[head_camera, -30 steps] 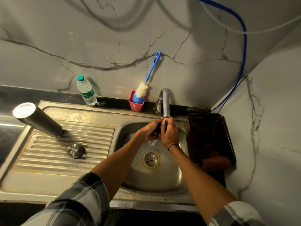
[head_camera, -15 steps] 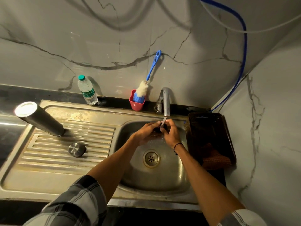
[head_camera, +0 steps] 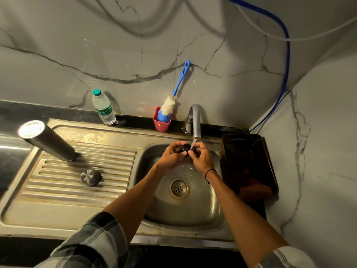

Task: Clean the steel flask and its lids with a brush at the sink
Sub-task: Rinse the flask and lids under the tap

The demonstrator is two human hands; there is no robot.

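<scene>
Both my hands meet under the running tap [head_camera: 195, 120] over the sink basin [head_camera: 204, 207]. My left hand [head_camera: 171, 157] and my right hand [head_camera: 201, 158] hold a small dark lid [head_camera: 184, 148] between them, and water falls on it. The steel flask [head_camera: 48, 141] stands upside down on the ribbed drainboard [head_camera: 81, 176] at the left. A round steel lid [head_camera: 90, 177] lies on the drainboard nearer me. The blue-handled brush [head_camera: 170, 105] stands in a red cup [head_camera: 161, 123] by the wall.
A plastic water bottle [head_camera: 104, 107] stands at the back ledge. A dark basket [head_camera: 247, 161] holding an orange-brown cloth [head_camera: 255, 188] sits right of the basin. A blue hose [head_camera: 286, 74] runs down the wall corner. The drain [head_camera: 178, 188] lies below my hands.
My hands have shifted slightly and turned the dark lid under the water stream. The flask, steel lid and brush have not moved.
</scene>
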